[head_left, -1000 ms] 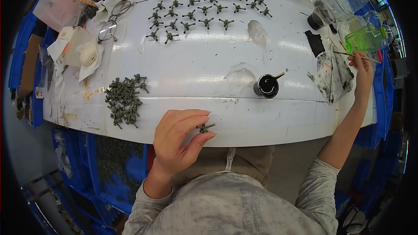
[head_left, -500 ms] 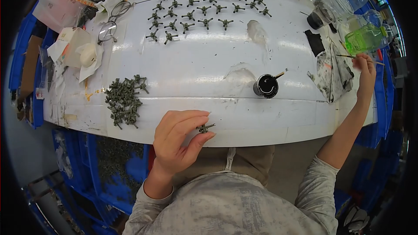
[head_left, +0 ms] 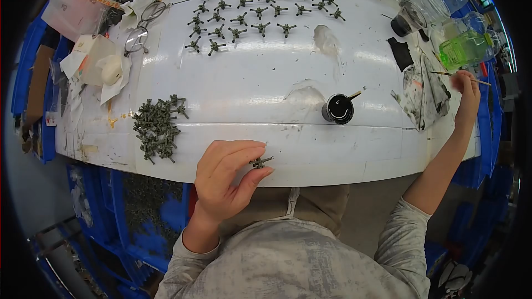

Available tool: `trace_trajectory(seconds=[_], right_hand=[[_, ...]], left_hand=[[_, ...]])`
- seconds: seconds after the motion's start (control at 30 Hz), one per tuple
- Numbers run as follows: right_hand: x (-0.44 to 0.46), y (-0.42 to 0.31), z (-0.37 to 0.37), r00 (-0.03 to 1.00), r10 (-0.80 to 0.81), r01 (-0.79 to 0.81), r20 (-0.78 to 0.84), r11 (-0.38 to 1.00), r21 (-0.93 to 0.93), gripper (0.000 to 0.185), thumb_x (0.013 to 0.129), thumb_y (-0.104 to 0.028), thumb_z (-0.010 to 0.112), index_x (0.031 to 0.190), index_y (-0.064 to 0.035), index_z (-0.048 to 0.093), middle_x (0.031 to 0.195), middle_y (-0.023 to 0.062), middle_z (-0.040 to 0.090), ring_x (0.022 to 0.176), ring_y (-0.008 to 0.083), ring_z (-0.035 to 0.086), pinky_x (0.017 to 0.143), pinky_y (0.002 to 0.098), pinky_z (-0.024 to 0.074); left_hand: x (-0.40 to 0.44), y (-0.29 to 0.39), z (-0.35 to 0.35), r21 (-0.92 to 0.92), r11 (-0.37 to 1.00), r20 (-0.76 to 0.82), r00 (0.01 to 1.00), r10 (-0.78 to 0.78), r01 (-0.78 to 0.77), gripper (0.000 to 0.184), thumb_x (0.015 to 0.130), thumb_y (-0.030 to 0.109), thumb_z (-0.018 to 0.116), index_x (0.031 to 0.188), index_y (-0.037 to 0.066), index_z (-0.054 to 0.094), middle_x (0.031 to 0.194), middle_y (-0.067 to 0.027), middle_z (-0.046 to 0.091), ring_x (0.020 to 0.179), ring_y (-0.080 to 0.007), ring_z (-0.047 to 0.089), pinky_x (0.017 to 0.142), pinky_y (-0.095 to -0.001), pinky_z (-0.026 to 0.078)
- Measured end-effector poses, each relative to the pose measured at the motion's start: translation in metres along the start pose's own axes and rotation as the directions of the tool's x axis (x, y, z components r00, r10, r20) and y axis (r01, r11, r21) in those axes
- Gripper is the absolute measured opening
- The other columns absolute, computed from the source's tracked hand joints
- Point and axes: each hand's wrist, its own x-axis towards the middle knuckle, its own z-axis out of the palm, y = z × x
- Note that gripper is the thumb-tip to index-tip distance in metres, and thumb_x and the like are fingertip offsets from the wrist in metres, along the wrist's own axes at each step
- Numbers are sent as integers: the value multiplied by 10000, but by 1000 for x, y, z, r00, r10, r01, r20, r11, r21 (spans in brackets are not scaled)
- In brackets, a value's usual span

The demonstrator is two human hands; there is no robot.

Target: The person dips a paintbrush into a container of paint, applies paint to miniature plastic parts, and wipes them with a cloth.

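Between the thumb and fingers of my left hand (head_left: 228, 174) is a small dark green toy cannon (head_left: 260, 162), held at the table's front edge. My right hand (head_left: 466, 84), at the far right, is closed on a thin paintbrush (head_left: 443, 73) whose tip points left, above a stained cloth (head_left: 424, 95). A heap of similar green pieces (head_left: 157, 128) lies to the left of my left hand. Several more stand spread out in loose rows (head_left: 259, 12) at the back. A small pot of black paint (head_left: 338, 109) with a stick in it is between my hands.
A bottle of green liquid (head_left: 464, 50) and a cup with dark contents (head_left: 409, 21) stand at the right. Eyeglasses (head_left: 137, 40), a paper box (head_left: 91, 58) and plastic bags (head_left: 77, 5) lie at the left. A blue bin (head_left: 152, 210) with more pieces is below the table edge.
My right hand has shifted slightly to the right and the paintbrush with it. My left hand keeps the toy cannon in nearly the same place.
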Motion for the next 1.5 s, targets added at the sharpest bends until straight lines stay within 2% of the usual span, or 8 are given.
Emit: trace_trajectory(seconds=[0.3,0.47,0.6,0.77,0.93,1.13,1.3,1.5], right_hand=[[-20,-28,1,993,-96,80,62,970,231,197,901,-111,474,1000,4,599,827,90,615,742,109,524,716,201,389],[-92,-79,25,920,-355,237,165,840,489,273,968,-189,382,1115,-16,533,752,72,570,688,95,471,691,205,347],[-141,-100,64,786,-605,388,130,645,658,313,993,-321,318,1016,-100,540,532,-37,446,479,53,340,586,204,283],[-209,-107,104,892,-444,421,-87,745,518,306,984,-433,235,885,-185,386,478,-45,431,357,58,282,515,202,268],[-237,-114,137,860,-509,458,-32,744,486,165,966,-345,363,911,-197,317,574,26,528,398,100,391,450,223,327],[-241,-105,155,717,-689,502,102,613,610,126,935,-231,497,947,-155,397,861,146,670,435,156,476,440,241,401],[-238,-113,151,697,-572,278,433,772,572,107,870,-154,595,875,-120,494,977,140,669,518,153,510,505,241,429],[-246,-118,154,749,-560,369,353,796,481,193,738,-31,697,698,-108,524,918,84,679,640,137,521,574,239,422]], left_hand=[[3,2,-1,10,1000,10,1000,9,-9,304,645,22,739,930,23,632,905,-77,648,724,-174,553,653,-259,444],[8,17,-3,-292,935,38,980,-197,199,309,663,-6,736,950,9,622,884,-73,623,734,-152,544,643,-245,439],[10,26,8,-646,639,187,898,-398,418,285,701,-26,724,958,-2,604,868,-60,596,732,-114,551,644,-205,439],[10,37,7,-760,217,448,736,-507,612,257,733,-35,705,957,-2,584,865,-50,592,718,-87,563,661,-172,445],[6,38,5,-766,124,508,712,-484,631,239,749,-45,687,955,-1,574,854,-42,586,705,-70,573,680,-157,449],[2,38,0,-766,134,523,730,-439,629,244,748,-62,677,960,0,574,869,-48,586,729,-79,565,692,-167,450],[2,43,1,-804,176,452,776,-441,568,251,747,-55,682,967,8,580,899,-60,578,765,-92,544,707,-180,443],[0,42,1,-766,425,350,867,-354,483,284,733,-49,691,988,10,582,925,-69,566,785,-114,516,701,-200,427]])
